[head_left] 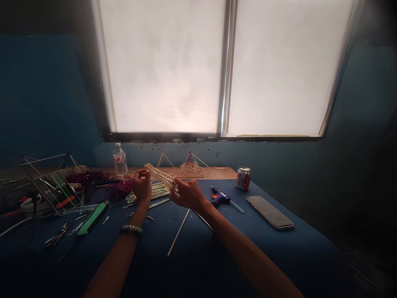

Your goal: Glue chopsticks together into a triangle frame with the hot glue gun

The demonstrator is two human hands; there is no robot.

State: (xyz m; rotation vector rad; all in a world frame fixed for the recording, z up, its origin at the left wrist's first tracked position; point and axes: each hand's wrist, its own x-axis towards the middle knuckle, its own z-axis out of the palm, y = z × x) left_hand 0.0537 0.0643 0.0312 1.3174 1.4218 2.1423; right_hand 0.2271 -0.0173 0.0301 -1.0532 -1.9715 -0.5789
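Just one stick bundle, between left hand and right hand

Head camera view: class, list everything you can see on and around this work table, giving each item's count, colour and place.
window blind: 2 panels, white, behind the table
water bottle: 1, clear, back of table
drinks can: 1, red and silver, right
smartphone: 1, silver, right
hot glue gun: 1, blue, right of centre
utility knife: 1, green, left
stick pyramids: 2, pale wood, back
purple yarn: 2 clumps, left of centre
loose stick: 1, pale wood, front centre
bundle of sticks: 1, pale wood, in right hand
bead bracelet: 1, white, left wrist
left hand: 1, beside bundle
right hand: 1, gripping bundle
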